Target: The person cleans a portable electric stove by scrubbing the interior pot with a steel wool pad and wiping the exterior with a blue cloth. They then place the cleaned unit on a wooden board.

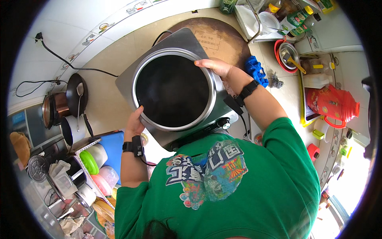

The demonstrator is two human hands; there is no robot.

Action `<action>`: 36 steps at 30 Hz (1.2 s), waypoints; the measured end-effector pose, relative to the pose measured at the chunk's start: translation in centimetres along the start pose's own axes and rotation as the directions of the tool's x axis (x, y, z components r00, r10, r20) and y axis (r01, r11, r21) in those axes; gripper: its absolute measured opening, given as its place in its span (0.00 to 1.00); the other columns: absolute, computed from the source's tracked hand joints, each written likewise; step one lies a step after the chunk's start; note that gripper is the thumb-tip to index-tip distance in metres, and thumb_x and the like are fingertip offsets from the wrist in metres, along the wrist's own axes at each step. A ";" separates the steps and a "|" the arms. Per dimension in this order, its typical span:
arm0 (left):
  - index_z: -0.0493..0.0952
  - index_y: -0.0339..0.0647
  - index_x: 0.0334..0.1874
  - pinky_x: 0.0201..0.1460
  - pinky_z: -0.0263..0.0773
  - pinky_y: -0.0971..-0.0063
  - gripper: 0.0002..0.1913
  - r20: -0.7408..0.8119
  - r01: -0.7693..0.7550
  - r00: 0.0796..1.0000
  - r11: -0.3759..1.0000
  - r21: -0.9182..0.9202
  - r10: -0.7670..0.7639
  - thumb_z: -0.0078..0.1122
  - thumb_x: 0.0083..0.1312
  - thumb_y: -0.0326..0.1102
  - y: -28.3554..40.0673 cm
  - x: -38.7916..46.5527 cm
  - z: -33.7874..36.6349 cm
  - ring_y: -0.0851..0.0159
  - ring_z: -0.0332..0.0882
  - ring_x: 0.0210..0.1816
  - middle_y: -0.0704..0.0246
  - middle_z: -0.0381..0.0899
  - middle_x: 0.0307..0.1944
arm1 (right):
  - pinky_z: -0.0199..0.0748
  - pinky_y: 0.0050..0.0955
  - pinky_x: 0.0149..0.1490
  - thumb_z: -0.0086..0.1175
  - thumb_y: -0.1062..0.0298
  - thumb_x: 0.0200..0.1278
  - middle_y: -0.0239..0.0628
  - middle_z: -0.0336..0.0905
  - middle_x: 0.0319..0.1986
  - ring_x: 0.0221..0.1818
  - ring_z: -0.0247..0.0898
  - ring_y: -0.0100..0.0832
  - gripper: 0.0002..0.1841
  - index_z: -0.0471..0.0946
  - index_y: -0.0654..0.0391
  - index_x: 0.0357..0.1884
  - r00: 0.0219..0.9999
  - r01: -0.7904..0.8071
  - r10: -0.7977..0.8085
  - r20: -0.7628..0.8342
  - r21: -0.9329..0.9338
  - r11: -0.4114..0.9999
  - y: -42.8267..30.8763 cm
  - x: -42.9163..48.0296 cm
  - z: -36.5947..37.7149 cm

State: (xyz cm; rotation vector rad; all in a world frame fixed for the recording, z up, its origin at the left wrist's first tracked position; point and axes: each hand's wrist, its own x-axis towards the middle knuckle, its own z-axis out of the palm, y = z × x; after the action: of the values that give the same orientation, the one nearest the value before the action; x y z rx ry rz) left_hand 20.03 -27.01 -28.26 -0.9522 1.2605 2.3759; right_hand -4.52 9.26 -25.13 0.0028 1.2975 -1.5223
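Before my chest is a square stainless-steel countertop cooker (194, 41), apparently an induction cooker, turned at an angle. A raised metal ring (212, 98) surrounds its round black cooking surface (173, 89). My left hand (135, 122) holds the near left side, its thumb against the ring. On the far right side my right hand (216, 66) grips the ring and body, thumb over the ring. The fingers beneath are mostly hidden. A control knob (225, 123) sits on the front face, close to my green shirt. Whether the cooker's underside touches anything is hidden.
Behind the cooker lies a round brown board (235, 38). A blue cloth (256, 70) and a scouring pad (277, 81) are to the right. A black cable (71, 64) runs from the wall to the cooker's left. Pans (77, 94) stand left; a bottle rack (241, 18) stands far right.
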 end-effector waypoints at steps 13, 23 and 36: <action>0.79 0.36 0.63 0.64 0.80 0.59 0.25 -0.195 -0.079 0.977 0.996 0.043 0.086 0.67 0.62 0.33 2.9 -7.2 -10.4 0.56 0.86 0.56 0.62 0.86 0.56 | 0.58 0.38 0.77 0.48 0.20 0.67 0.46 0.74 0.69 0.70 0.69 0.40 0.49 0.74 0.56 0.72 0.971 0.191 -0.178 0.157 -0.075 0.979 -1.0 3.5 9.6; 0.74 0.36 0.70 0.67 0.77 0.61 0.33 -0.206 -0.171 0.959 0.977 0.128 0.195 0.69 0.61 0.38 6.4 -9.9 -19.9 0.56 0.81 0.62 0.63 0.81 0.63 | 0.81 0.48 0.60 0.60 0.53 0.65 0.60 0.63 0.72 0.58 0.80 0.55 0.38 0.65 0.51 0.76 0.502 -0.474 -0.576 -0.645 -0.762 0.441 6.6 -1.3 1.9; 0.74 0.36 0.68 0.67 0.76 0.60 0.32 -0.139 -0.135 0.977 0.974 0.183 0.161 0.67 0.62 0.41 10.6 -9.0 -24.4 0.56 0.81 0.61 0.63 0.81 0.62 | 0.79 0.50 0.62 0.64 0.61 0.58 0.59 0.70 0.64 0.59 0.78 0.58 0.31 0.73 0.59 0.64 -0.235 -0.557 -0.527 -0.817 -0.332 0.762 8.9 -13.1 -10.5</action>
State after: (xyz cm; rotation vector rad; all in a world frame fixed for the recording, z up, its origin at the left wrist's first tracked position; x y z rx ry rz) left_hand 31.41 -52.54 -25.36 -1.0355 1.6200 2.2896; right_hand 0.88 27.28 -27.82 1.1254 3.2036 -0.4567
